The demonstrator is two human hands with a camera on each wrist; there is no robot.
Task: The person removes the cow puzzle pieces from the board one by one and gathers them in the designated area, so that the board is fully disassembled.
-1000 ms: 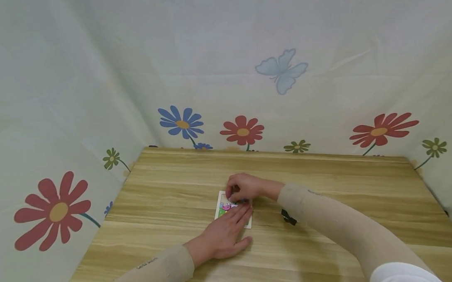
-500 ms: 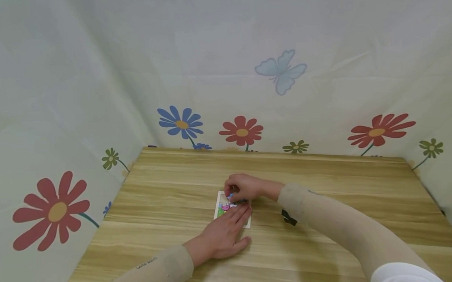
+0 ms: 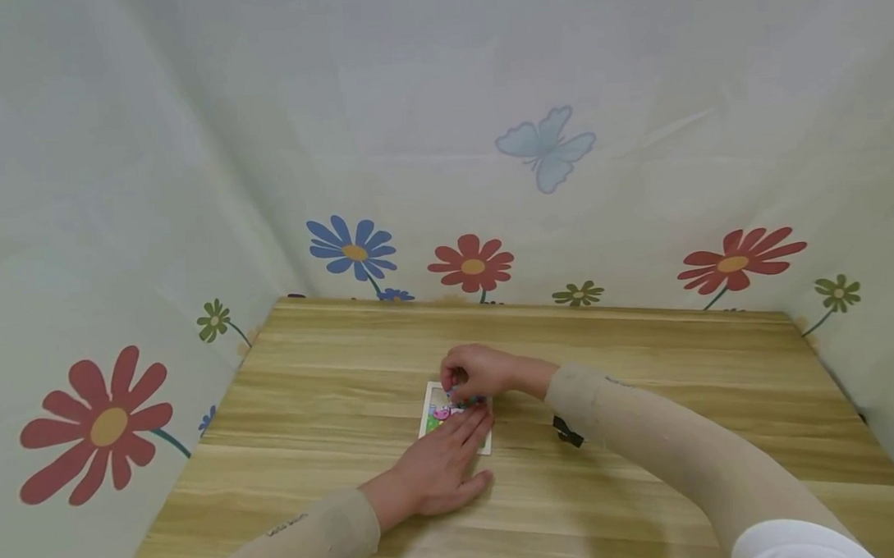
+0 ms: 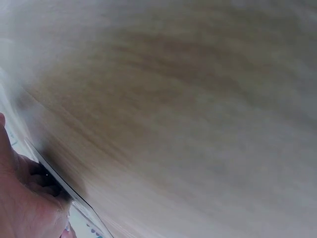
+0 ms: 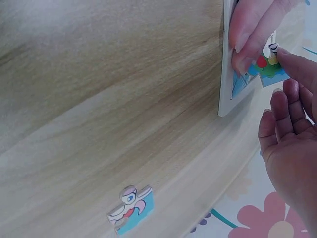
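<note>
A: Locate the puzzle piece (image 5: 269,72).
B: At the far end of the tray (image 5: 226,101), just beyond the left hand (image 3: 442,466). The right hand (image 3: 482,370) is nearer, pinching it between thumb and finger; long axis indeterminable.
A: Left hand state?
B: Fingers extended, resting on the tray, gripping nothing.
A: Piece appearance?
B: Printed green, blue, red and yellow; partly covered.

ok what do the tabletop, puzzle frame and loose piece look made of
Tabletop: wood or wood-look laminate, satin; streaky grain, soft sheen. Puzzle frame: perhaps painted wood or board, smooth; pale, thick edge. Loose piece: likely wood or card, printed; visible edge thickness.
</note>
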